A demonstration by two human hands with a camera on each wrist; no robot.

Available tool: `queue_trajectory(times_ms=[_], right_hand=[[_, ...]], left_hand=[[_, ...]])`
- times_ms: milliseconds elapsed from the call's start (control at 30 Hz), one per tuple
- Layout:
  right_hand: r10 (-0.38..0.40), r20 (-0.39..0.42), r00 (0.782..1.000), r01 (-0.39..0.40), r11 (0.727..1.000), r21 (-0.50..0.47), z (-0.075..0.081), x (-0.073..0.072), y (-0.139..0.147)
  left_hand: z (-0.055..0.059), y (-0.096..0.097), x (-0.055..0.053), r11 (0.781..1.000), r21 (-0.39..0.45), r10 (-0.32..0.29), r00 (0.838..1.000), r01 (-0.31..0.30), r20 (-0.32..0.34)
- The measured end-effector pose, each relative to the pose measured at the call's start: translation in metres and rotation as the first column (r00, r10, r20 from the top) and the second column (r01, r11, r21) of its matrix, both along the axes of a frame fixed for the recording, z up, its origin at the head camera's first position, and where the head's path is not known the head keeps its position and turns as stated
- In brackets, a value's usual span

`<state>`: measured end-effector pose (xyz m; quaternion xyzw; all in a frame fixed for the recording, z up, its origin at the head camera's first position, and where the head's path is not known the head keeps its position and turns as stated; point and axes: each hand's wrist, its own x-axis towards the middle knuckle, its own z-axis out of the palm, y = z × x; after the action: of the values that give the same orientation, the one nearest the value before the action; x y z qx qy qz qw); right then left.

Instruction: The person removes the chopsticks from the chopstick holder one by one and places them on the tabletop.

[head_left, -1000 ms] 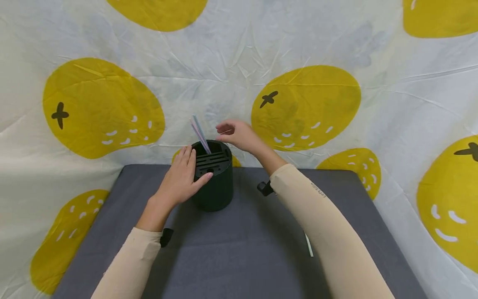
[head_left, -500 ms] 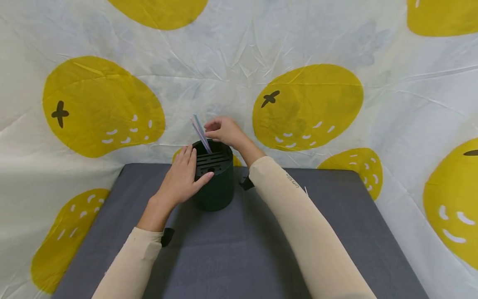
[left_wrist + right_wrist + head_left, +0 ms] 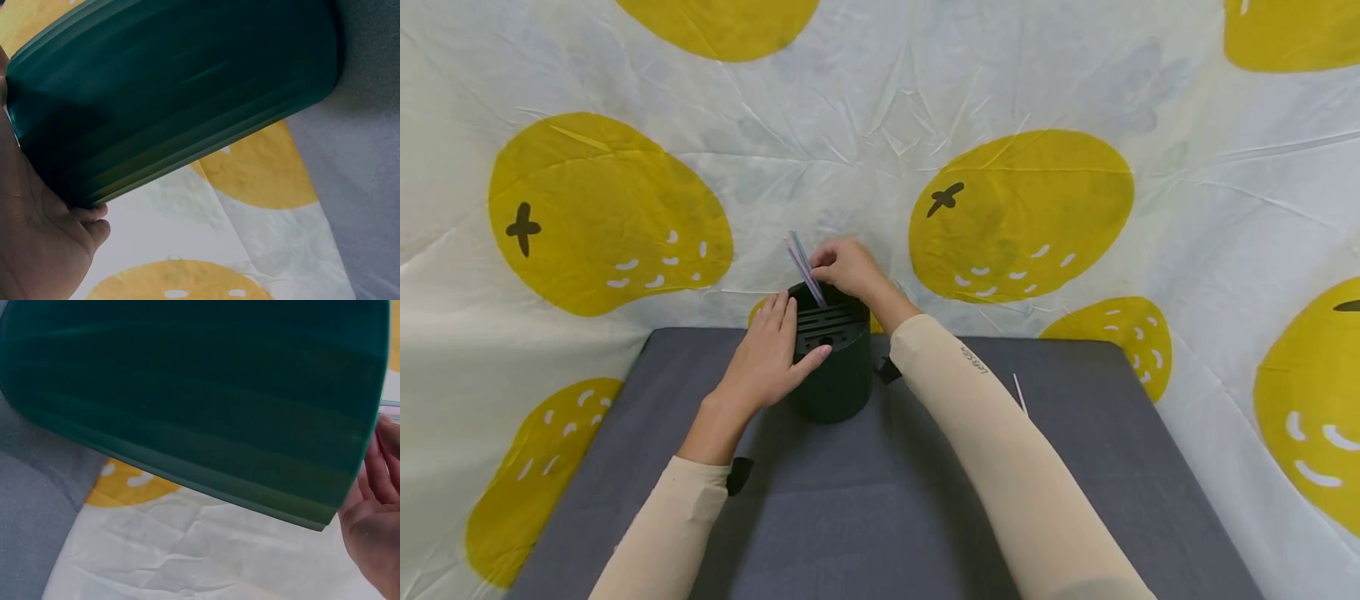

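A dark green round utensil holder (image 3: 831, 387) with a slotted top stands upright at the table's far edge. Several thin pastel straws (image 3: 803, 268) lean to the left out of its rear opening. My left hand (image 3: 763, 354) rests along the holder's left rim, fingers extended and thumb over the front edge. Behind the holder's rim, my right hand (image 3: 848, 268) has its thumb and fingertips together at the straws and seems to pinch them. In the right wrist view the holder (image 3: 206, 406) fills most of the frame, with my right fingers beside the straws (image 3: 390, 410).
One thin pale straw (image 3: 1020, 392) lies on the grey cloth-covered table (image 3: 850, 517), right of my right forearm. A white sheet (image 3: 880, 100) printed with yellow fruit hangs close behind and around the table.
My right hand has moved left from beyond the holder's right rim to the straws, and its thumb and fingers have come together. The left hand has stayed on the holder.
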<state>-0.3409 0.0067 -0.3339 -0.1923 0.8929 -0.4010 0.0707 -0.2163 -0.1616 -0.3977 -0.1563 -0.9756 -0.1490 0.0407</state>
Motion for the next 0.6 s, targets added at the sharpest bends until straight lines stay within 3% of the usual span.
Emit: queue_trajectory(times_ms=[133, 333, 600], right_hand=[[-0.002, 0.005, 1.0, 0.002, 1.0, -0.019, 0.001, 0.003, 0.001], [0.022, 0.056, 0.998, -0.013, 0.989, -0.147, 0.006, 0.008, 0.007], [0.002, -0.027, 1.0, -0.009, 0.962, -0.273, 0.019, 0.011, 0.02]], left_hand=[[0.0, 0.0, 0.001, 1.0, -0.002, 0.0, 1.0, 0.0, 0.002], [0.001, 0.0, 0.002, 1.0, -0.006, 0.004, 1.0, -0.004, 0.0], [0.0, -0.001, 0.001, 1.0, -0.003, 0.003, 1.0, -0.003, 0.008]])
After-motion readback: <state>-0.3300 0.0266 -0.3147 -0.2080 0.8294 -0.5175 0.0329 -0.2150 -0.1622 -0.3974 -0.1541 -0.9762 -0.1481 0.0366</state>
